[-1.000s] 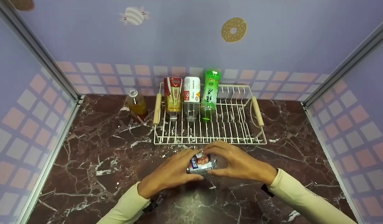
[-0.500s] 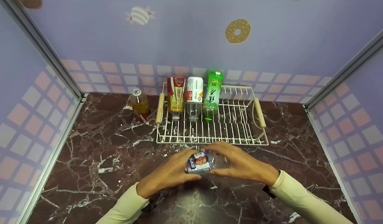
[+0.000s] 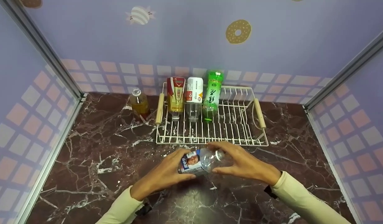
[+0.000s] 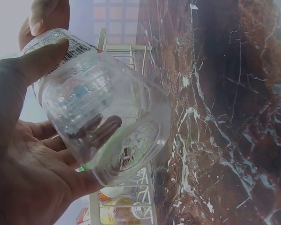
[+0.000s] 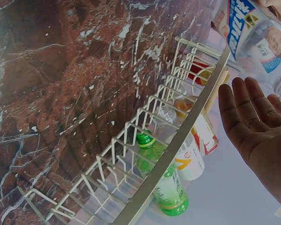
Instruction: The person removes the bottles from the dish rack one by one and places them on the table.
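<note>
Pinching the clear bottle (image 3: 200, 161) by its labelled lower half, between thumb and fingers of the left hand (image 3: 165, 169). Held over the middle of the desk (image 3: 95, 146), between left and right edges, just on the near side of the wire rack (image 3: 253, 145). Slanted lengthwise from one hand to the other, base end by the left, mouth aimed at the desk's right edge and a touch toward the far edge, right into the arch of the right hand (image 3: 244, 161). Spread around the neck on that side, thumb well apart from the fingers, no grip; can't tell about fingertip contact. No cap visible btw. Thin-looking see-through plastic, rippled, rounded base, blue-and-white label. White wire and smooth pale wooden handles (image 3: 260, 113) on the rack, plus a red-and-yellow bottle (image 3: 176, 95), a white-labelled bottle (image 3: 194, 90) and a green bottle (image 3: 214, 88) tipped neck-down inside. Standing left of that, closer to the far edge: an amber bottle (image 3: 140, 105). Dark marble-look underneath, veined white.
</note>
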### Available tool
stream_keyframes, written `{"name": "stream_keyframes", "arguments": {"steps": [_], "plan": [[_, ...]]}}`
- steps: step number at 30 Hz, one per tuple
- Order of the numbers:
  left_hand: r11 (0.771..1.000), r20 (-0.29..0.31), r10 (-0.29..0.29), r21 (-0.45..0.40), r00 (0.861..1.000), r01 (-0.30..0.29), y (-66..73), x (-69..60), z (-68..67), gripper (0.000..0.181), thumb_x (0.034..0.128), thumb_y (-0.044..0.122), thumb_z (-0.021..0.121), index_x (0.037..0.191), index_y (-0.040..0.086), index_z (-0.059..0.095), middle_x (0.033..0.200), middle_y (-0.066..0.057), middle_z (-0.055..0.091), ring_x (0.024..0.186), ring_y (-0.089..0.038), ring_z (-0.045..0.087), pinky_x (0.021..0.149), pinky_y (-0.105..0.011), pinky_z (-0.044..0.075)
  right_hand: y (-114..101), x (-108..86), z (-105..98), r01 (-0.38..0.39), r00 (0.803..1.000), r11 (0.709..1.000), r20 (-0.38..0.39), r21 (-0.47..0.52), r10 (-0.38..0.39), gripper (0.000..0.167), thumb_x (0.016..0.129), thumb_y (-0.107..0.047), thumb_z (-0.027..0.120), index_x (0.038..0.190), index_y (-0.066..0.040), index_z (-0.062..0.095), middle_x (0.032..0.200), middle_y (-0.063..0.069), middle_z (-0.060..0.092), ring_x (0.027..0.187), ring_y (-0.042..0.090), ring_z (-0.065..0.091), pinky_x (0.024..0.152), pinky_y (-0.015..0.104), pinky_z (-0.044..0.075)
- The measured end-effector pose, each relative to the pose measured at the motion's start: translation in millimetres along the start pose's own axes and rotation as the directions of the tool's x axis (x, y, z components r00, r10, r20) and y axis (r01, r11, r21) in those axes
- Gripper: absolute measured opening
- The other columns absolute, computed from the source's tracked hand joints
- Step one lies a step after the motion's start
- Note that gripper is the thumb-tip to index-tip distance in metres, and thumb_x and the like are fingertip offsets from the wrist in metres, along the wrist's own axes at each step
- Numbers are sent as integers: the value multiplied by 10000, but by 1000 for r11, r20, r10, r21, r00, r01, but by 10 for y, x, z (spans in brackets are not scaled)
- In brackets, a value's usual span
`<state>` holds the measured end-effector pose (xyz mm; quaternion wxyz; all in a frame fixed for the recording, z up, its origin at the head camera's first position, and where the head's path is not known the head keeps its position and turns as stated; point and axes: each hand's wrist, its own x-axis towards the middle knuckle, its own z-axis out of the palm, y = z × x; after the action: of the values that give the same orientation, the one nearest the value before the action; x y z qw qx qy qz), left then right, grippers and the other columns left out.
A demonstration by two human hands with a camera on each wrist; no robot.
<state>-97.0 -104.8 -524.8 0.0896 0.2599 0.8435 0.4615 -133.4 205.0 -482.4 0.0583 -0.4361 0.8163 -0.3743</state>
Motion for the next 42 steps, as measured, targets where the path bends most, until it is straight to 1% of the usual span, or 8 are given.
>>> {"name": "stream_keyframes", "arguments": {"steps": [7, 13, 22, 30, 34, 38, 40, 42], "plan": [[1000, -96, -13, -21, 995, 11, -77, -35, -45, 738, 898, 241, 929, 1469, 23, 515, 1315, -147, 637, 1104, -241, 651, 916, -393, 646, 55, -68, -65, 6, 999, 999, -34, -37, -7, 810, 922, -233, 914, 1560, 57, 508, 1427, 182, 681, 1197, 354, 711, 1050, 499, 624], [998, -185, -55, -50, 981, 47, -129, -118, -106, 794, 896, 172, 921, 1525, -11, 471, 1377, -195, 601, 1162, -309, 651, 971, -521, 645, 101, -152, -134, -23, 998, 999, -61, -45, 21, 769, 925, -243, 911, 1532, 50, 539, 1384, 145, 712, 1206, 341, 713, 1042, 530, 621], [992, -298, -109, -97, 948, 84, -202, -215, -236, 726, 861, 114, 944, 1456, 17, 539, 1283, -130, 627, 1076, -254, 644, 881, -362, 645, 196, -202, -196, -15, 996, 998, -92, -65, 9, 714, 913, -196, 916, 1493, 46, 579, 1335, 110, 735, 1152, 258, 725, 998, 395, 643], [982, -397, -169, -145, 902, 120, -258, -308, -373, 764, 861, 172, 963, 1478, -3, 549, 1231, -174, 669, 1014, -269, 664, 839, -400, 636, 222, -230, -234, -49, 994, 993, -106, -111, 38, 660, 938, -223, 891, 1477, 29, 606, 1424, 175, 697, 1250, 348, 699, 1065, 547, 608], [981, -456, -189, -125, 870, 147, -284, -361, -414, 772, 869, 191, 963, 1479, -30, 545, 1265, -204, 681, 1086, -335, 674, 929, -499, 631, 224, -229, -242, -77, 992, 993, -107, -91, 67, 622, 964, -234, 867, 1476, 12, 614, 1415, 161, 703, 1230, 340, 707, 1034, 532, 626], [976, -511, -210, -162, 833, 147, -300, -418, -464, 766, 876, 123, 947, 1490, -46, 520, 1364, -254, 652, 1185, -406, 661, 1013, -579, 611, 237, -229, -244, -86, 991, 993, -112, -80, 77, 595, 981, -238, 852, 1468, 14, 621, 1411, 164, 704, 1224, 345, 710, 1032, 514, 628], [971, -531, -216, -201, 820, 126, -307, -438, -499, 767, 883, 71, 930, 1503, -57, 496, 1397, -273, 636, 1219, -422, 661, 1043, -542, 614, 252, -229, -246, -77, 990, 994, -120, -77, 68, 582, 981, -222, 852, 1454, 32, 626, 1398, 180, 708, 1218, 343, 712, 1029, 499, 630], [965, -549, -230, -237, 803, 114, -316, -455, -540, 766, 890, 37, 913, 1512, -64, 477, 1409, -277, 628, 1227, -416, 665, 1035, -435, 627, 267, -228, -245, -68, 990, 995, -127, -74, 58, 569, 979, -204, 851, 1439, 47, 629, 1382, 190, 712, 1204, 328, 715, 1013, 467, 637]]}}
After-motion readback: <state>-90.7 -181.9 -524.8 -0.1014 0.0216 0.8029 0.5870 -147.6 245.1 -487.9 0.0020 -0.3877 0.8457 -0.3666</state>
